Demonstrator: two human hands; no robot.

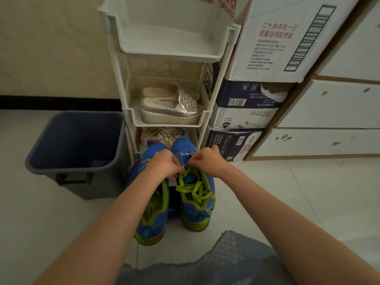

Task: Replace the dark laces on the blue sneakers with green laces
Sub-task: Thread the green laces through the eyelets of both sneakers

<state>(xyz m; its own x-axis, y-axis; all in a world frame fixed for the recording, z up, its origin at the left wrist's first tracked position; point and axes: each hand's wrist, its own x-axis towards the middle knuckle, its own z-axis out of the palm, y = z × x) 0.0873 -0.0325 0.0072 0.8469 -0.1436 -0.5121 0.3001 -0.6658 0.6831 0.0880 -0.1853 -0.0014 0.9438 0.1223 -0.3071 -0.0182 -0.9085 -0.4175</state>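
Two blue sneakers with lime-green trim stand side by side on the floor, toes toward the rack. The right sneaker (195, 202) carries a loose green lace (193, 188) that crosses over its tongue. The left sneaker (153, 219) lies partly under my left forearm, and its lacing is hidden. My left hand (164, 164) and my right hand (207, 161) meet over the front of the right sneaker, each pinching the green lace near its toe end. No dark lace shows.
A white plastic shoe rack (170, 54) stands just behind the sneakers, with silver slip-ons (172, 105) on its middle shelf. A dark bin (76, 149) sits to the left. Stacked cardboard boxes (267, 48) and white drawers (329, 105) fill the right.
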